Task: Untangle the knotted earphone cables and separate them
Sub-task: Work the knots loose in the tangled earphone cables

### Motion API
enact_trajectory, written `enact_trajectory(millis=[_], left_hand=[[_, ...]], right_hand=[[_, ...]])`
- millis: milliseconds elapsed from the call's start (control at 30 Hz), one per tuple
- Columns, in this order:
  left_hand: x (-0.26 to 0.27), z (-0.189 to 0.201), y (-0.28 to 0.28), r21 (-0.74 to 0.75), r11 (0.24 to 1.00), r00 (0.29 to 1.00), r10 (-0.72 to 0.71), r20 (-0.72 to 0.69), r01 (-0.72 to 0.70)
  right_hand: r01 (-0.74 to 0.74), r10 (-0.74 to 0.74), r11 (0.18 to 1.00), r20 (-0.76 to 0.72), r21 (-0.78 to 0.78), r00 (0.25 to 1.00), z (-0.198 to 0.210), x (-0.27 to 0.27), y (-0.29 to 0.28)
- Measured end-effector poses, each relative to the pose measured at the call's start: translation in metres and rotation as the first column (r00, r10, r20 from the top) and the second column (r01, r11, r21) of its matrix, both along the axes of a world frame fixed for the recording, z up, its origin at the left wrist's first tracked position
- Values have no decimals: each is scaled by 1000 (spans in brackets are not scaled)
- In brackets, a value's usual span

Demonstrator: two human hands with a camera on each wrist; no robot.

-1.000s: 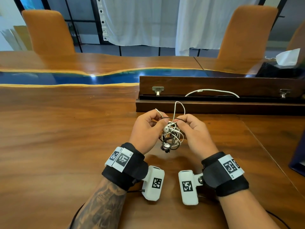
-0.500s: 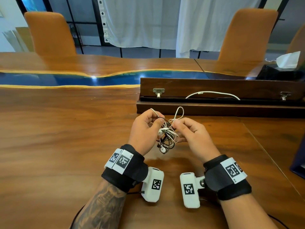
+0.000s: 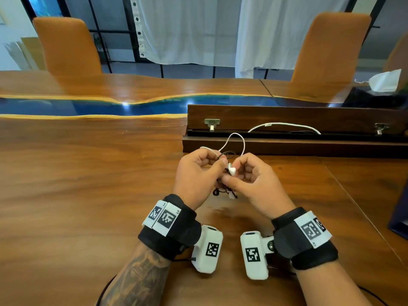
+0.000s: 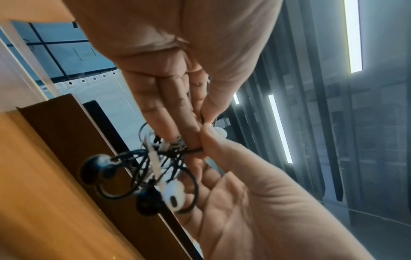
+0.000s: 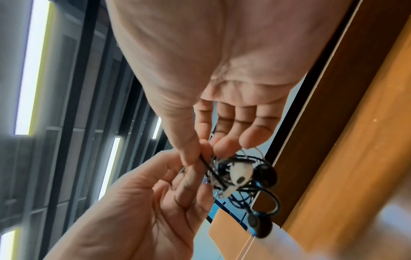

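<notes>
A tangle of black and white earphone cables (image 3: 225, 188) hangs just above the wooden table (image 3: 88, 195) between my two hands. My left hand (image 3: 220, 164) pinches a black cable (image 4: 201, 119) with thumb and forefinger. My right hand (image 3: 229, 176) pinches the cables (image 5: 206, 165) from the other side, its other fingers curled. One white earbud (image 3: 232, 170) sits up between my thumbs. Another white earbud (image 4: 174, 195) and two black earbuds (image 4: 98, 168) dangle below the knot (image 5: 224, 176). A white cable loop (image 3: 237, 135) stands up behind my fingers.
A long dark wooden case (image 3: 287, 146) lies right behind my hands with a white cord (image 3: 284, 125) in it. A dark blue object (image 3: 399, 221) is at the right edge. Two orange chairs (image 3: 68, 45) stand across the table, and a tissue box (image 3: 384, 82) is at the far right.
My hands have drawn closer together and the tangle is bunched up between them, mostly hidden. The white earbud has come up between my thumbs, and the white loop stands lower.
</notes>
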State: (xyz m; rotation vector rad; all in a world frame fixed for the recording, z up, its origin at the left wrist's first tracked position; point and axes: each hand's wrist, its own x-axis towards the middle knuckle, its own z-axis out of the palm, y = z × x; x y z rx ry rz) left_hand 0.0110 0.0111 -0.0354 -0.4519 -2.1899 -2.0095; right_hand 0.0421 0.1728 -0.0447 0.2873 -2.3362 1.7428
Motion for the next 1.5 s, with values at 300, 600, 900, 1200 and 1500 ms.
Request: enact_trajectory(millis=[300,600,900,1200,1500], left_hand=[[-9,3,-15,126,989,997,74,21,-76],[-2,3,-8,23,996,996,-87,-13,87],[-16,0,-22,112,982,988,148,31,-151],[-28,3,-43,241,908,939,333,83,-343],[-38,4,-62,368,803,882,453,131,-468]], right_hand=[[-9,4,993,-46,-121,999,5,-1,5],[78,-79,997,-66,-15,995,3,-1,2],[164,-130,951,143,-263,981,3,-5,14],[280,-271,897,75,-342,960,5,-6,23],[554,-585,684,96,-475,805,6,-13,48]])
